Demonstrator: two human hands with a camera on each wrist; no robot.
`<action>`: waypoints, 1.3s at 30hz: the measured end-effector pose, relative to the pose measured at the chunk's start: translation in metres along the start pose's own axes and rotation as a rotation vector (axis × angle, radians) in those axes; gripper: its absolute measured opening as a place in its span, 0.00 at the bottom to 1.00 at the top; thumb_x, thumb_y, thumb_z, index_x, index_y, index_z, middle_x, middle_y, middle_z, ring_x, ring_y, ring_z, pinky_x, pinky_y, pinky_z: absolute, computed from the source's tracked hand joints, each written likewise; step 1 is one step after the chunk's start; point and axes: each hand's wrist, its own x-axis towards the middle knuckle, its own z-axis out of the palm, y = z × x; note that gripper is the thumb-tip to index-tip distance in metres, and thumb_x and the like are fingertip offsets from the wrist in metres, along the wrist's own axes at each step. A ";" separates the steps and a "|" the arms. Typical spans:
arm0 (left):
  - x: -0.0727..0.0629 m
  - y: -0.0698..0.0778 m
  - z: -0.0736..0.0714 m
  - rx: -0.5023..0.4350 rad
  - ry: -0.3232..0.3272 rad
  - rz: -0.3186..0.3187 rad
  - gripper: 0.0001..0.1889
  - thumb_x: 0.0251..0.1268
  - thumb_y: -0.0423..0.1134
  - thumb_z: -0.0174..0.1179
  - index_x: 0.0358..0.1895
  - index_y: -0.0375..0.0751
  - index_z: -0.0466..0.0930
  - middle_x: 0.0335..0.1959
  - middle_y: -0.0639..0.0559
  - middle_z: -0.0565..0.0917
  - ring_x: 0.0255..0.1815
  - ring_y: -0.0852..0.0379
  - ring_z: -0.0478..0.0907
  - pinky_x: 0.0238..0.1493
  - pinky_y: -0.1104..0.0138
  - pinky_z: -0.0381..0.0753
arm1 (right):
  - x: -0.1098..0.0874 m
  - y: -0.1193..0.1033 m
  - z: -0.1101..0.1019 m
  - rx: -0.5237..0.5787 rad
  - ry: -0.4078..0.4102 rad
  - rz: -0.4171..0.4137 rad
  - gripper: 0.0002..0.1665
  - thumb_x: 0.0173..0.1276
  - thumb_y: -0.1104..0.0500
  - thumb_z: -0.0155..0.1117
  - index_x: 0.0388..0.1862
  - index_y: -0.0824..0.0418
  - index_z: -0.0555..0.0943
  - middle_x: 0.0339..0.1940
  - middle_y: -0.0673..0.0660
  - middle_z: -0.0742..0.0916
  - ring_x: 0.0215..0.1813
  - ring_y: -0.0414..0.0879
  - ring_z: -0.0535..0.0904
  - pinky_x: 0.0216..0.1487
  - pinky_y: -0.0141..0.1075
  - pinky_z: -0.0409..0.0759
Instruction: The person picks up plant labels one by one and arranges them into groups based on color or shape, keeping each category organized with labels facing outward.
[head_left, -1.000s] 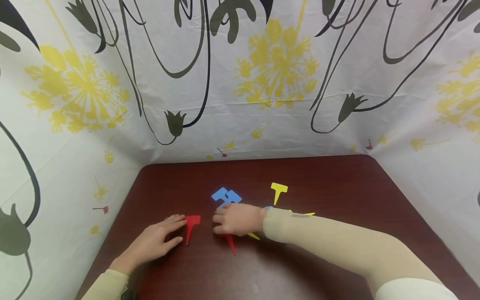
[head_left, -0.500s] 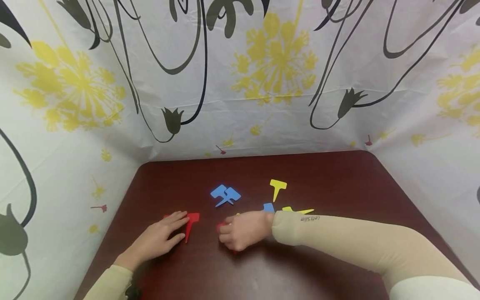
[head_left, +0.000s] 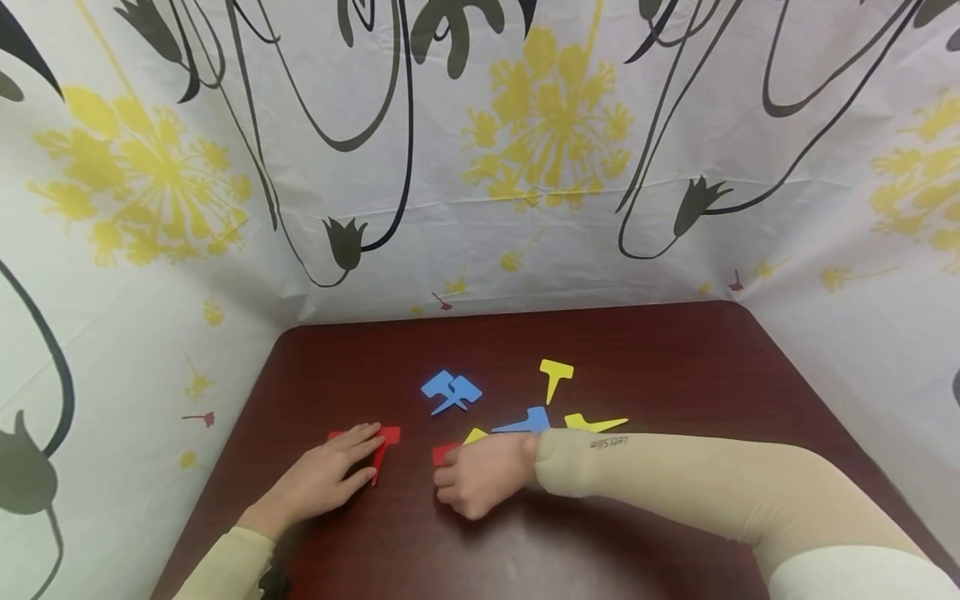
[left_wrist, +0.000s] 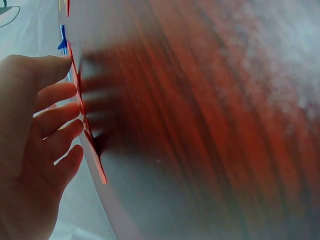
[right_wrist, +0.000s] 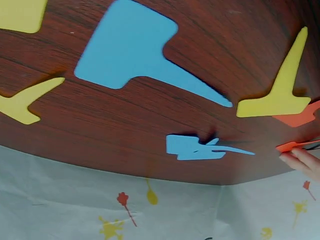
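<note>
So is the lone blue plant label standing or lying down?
Lying down: the blue plant label rests flat along the tabletop, broad face showing.

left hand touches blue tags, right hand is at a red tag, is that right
The tags the left hand touches are red, not blue: see the head view. The right hand is at a red tag, as you say.

Between left hand (head_left: pixel 318 477) and right hand (head_left: pixel 483 475) I see a lane of counter (head_left: pixel 415 475), the crossed blue plant tags (head_left: pixel 462 389) partly blocking its far end.
</note>
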 end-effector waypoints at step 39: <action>0.001 0.003 -0.002 0.003 0.039 0.008 0.31 0.63 0.55 0.68 0.67 0.46 0.78 0.69 0.53 0.75 0.61 0.51 0.79 0.56 0.51 0.81 | -0.025 0.018 0.020 0.094 0.262 0.508 0.06 0.73 0.61 0.55 0.38 0.56 0.79 0.29 0.48 0.82 0.31 0.40 0.74 0.35 0.30 0.76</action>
